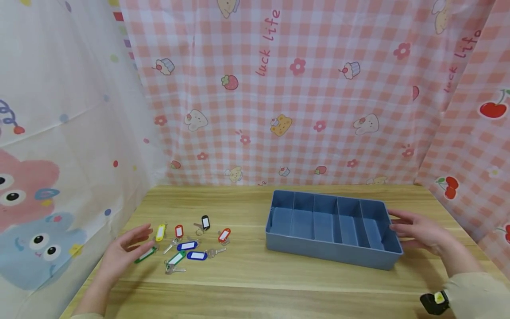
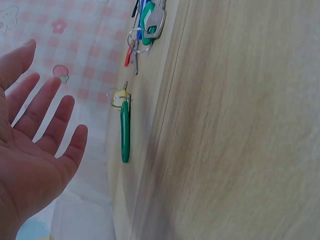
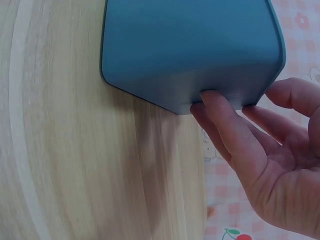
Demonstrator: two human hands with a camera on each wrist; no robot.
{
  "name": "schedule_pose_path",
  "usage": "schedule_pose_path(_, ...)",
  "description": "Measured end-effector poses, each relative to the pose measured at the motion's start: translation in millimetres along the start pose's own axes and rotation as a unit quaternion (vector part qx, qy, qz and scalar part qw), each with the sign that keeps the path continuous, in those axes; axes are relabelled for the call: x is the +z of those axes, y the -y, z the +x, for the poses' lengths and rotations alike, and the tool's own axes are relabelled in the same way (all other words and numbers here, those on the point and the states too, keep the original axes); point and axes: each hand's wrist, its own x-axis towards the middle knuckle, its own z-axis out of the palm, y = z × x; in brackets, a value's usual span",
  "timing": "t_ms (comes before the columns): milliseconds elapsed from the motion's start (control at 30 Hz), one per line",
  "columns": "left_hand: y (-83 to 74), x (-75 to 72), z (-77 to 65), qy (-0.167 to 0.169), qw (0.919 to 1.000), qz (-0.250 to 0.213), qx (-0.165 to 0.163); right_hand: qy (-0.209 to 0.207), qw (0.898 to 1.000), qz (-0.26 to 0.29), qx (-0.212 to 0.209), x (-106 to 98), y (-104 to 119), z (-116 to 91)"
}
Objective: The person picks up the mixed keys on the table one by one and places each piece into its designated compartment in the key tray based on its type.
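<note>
At the left of the head view my left hand (image 1: 123, 250) is held with fingers apart and nothing in its palm. It is nearest a green key tag (image 1: 147, 254), partly covered by the thumb in this view. In the left wrist view this green tag (image 2: 125, 132) lies beyond the fingertips. A blue tray (image 1: 330, 246) with dividers across it stands on the right side, its slots bare. My right hand (image 1: 420, 230) is at the tray's right end. In the right wrist view, the fingertips of the right hand (image 3: 250, 145) touch the tray's end wall (image 3: 175, 87), fingers fairly straight.
Several keys with tags lie scattered on the wooden table (image 1: 239, 288): yellow (image 1: 160, 232), red (image 1: 179, 231), black (image 1: 205, 222), orange-red (image 1: 224, 235), blue (image 1: 197, 255) and another green one (image 1: 177, 258). A checked cloth (image 1: 255, 102) hangs behind the table; more cloth hangs at both sides.
</note>
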Motion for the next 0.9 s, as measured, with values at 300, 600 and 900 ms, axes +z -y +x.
schedule_pose_path(300,9.9,-5.9,0.5,0.020,0.9996,0.008,-0.018,0.009,1.000,0.011,-0.009,15.6,9.0,5.6)
schedule_pose_path(600,19.9,-10.1,1.4,0.032,0.9993,0.002,-0.019,0.016,1.000,0.012,-0.020,28.2,13.9,13.3)
schedule_pose_path(900,28.0,-12.9,3.8,0.049,0.9986,-0.019,0.007,0.023,0.999,0.014,-0.027,40.8,20.9,20.6)
